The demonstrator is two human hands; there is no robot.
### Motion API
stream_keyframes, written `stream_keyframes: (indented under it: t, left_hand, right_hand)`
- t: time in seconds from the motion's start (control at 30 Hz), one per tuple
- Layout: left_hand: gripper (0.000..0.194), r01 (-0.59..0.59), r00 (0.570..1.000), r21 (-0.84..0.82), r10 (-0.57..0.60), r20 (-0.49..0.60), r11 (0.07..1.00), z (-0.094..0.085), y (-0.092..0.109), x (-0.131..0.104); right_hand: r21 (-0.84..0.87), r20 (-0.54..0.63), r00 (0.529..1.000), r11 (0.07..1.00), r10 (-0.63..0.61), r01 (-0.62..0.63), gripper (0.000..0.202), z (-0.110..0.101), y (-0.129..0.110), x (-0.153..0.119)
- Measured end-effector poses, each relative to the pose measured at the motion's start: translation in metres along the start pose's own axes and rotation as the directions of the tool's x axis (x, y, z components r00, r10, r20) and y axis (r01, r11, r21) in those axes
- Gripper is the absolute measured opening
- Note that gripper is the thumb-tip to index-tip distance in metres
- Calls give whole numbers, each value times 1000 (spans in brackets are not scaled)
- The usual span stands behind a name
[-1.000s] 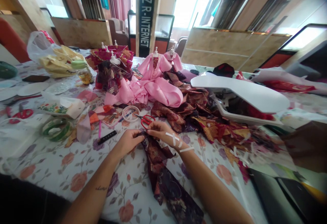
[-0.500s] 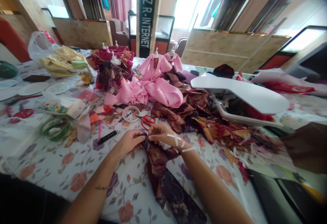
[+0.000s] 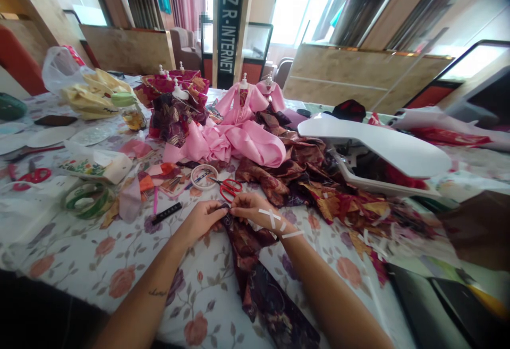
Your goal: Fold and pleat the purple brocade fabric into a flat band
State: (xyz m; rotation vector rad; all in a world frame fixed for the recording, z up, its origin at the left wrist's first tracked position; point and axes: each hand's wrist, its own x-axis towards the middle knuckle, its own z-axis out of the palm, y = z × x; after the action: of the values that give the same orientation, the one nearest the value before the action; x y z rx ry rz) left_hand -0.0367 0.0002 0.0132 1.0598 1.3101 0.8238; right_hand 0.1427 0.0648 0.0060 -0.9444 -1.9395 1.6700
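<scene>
Both hands meet low in the middle of the view, pinching the top edge of a dark, patterned fabric strip (image 3: 251,253). My left hand (image 3: 205,219) is closed on its left side, thumb pointing right. Fingertips touching the same edge, my right hand (image 3: 251,210) is closed too, with strips of white tape on its back and wrist. The fabric hangs from the fingers and trails toward me over the tablecloth. Whether a needle or pin is between the fingertips is too small to tell. Just beyond the hands lie red-handled scissors (image 3: 229,188) and a roll of tape (image 3: 204,177).
Pink satin (image 3: 255,144) and brown brocade (image 3: 298,152) are heaped ahead, near small dress forms (image 3: 244,96) in pink garments. Green tape rolls (image 3: 87,200) and a black bar (image 3: 167,213) lie left. A white lidded bin (image 3: 374,142) and fabric scraps are right.
The hands stay pinched at the same edge of the fabric. My right hand has shifted very slightly left; the cloth hangs almost unchanged.
</scene>
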Motion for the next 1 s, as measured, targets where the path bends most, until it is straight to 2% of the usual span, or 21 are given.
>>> stream_keyframes:
  t: [0.2, 0.3, 0.47, 0.57, 0.7, 0.8, 1.0]
  left_hand:
    - [36, 50, 998, -81, -47, 38, 995, -3, -5, 2]
    - [34, 51, 998, -105, -46, 52, 993, -5, -7, 3]
    - [27, 64, 998, -66, -65, -14, 996, -5, -8, 6]
    - [26, 51, 999, -53, -51, -7, 997, -4, -9, 5]
    - [19, 7, 999, 10, -7, 36, 1000, -2, -3, 1]
    - [11, -20, 999, 21, 19, 26, 1000, 1, 3, -2]
    - [12, -59, 998, 39, 58, 32, 997, 1, 4, -3]
  right_hand:
    - [42, -16, 1000, 999, 20, -19, 33, 0, 1, 1]
    - [79, -16, 1000, 997, 25, -24, 37, -1, -2, 0]
    - [122, -41, 998, 991, 53, -48, 39, -4, -5, -3]
    - [127, -56, 998, 991, 42, -35, 37, -5, -5, -3]
    - [74, -27, 1000, 997, 1, 1, 36, -2, -2, -1]
    - [20, -14, 1000, 1000, -21, 21, 35, 0, -2, 0]
    - [-96, -67, 995, 994, -67, 61, 30, 2, -2, 0]
